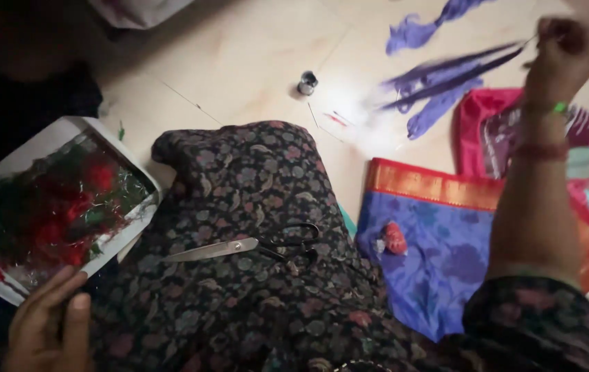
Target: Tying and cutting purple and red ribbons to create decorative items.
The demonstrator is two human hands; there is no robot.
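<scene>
The right hand (566, 45) is raised at the far right, its fingers pinched shut on a thin thread (525, 43) that runs left toward a bundle of purple threads (446, 83) lying on the pale floor (239, 55). The wrist carries bangles, one with a green bead. The left hand (46, 327) sits at the near left, fingers curled around the near edge of a white tray (5, 162); that grip is closed on the tray's rim. The tray holds a tangle of red and green material with shiny bits.

Between the hands, a knee under dark floral cloth (253, 179) rises in the middle, and a pair of scissors (253, 246) with black handles lies on it, blades pointing left. To the right of the knee a blue cloth with an orange-gold border (439, 255) is spread on the floor, with a small red tuft (394, 238) on it. A pink bag (487, 124) lies beyond it, and a small dark bobbin (307, 83) stands on the floor further off.
</scene>
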